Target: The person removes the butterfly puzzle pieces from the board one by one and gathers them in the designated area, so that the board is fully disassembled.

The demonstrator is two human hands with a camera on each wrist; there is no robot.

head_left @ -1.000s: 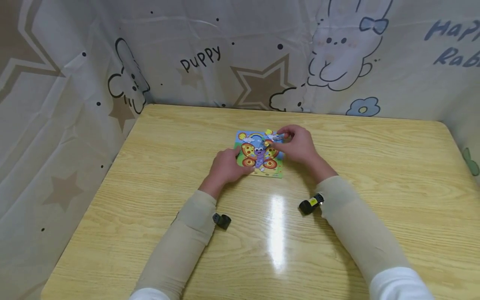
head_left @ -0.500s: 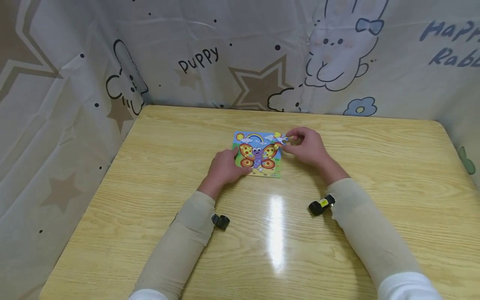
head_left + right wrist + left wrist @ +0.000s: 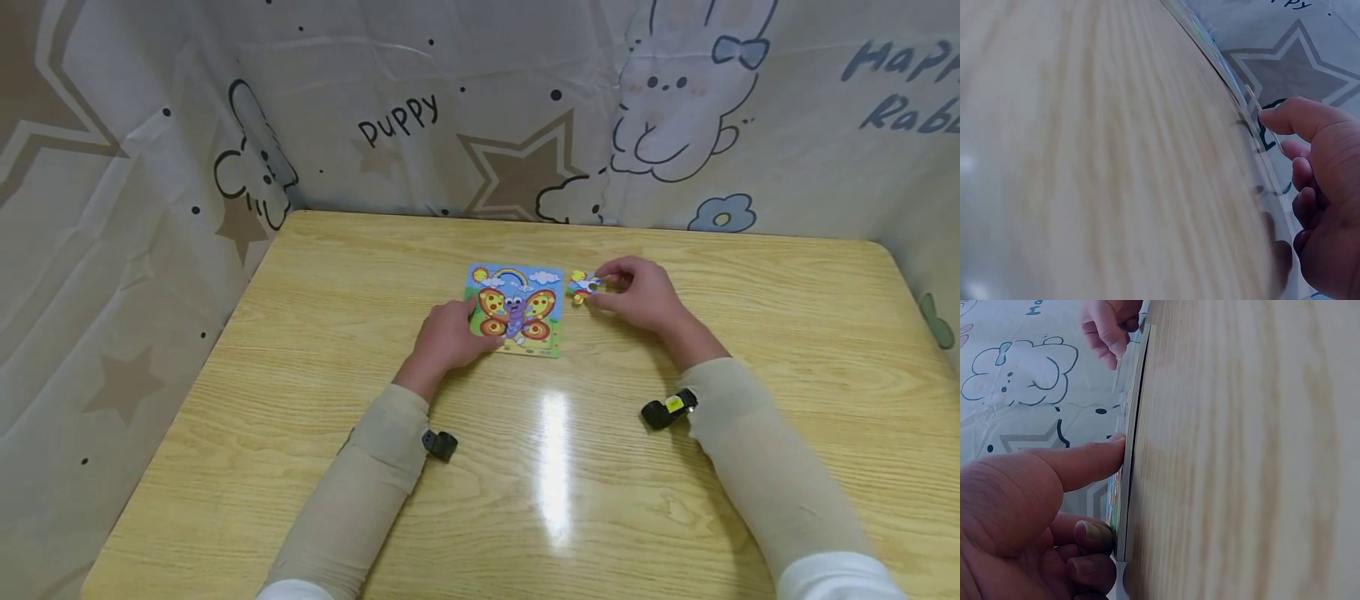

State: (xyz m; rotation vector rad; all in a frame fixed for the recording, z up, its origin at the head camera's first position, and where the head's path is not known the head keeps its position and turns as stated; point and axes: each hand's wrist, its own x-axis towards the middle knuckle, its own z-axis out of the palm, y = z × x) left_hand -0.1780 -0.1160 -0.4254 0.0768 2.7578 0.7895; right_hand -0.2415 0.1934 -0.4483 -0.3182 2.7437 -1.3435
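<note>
A square jigsaw board printed with a purple butterfly, a rainbow and a sun lies on the table. My left hand grips its front left corner, thumb along the near edge and fingers at the left side. In the left wrist view the board's thin edge shows beside my thumb. Just right of the board, my right hand pinches a small jigsaw piece in yellow, blue and white between thumb and fingers. Seen edge-on in the right wrist view, the piece is held close over the tabletop.
The wooden table runs up to a hanging printed cloth at the back and left. A black wrist camera is strapped at the left sleeve and another black camera at the right.
My right hand has drawn the jigsaw piece rightward, from over the board's upper right part to beside the board. My left hand has stayed at the board's corner.
</note>
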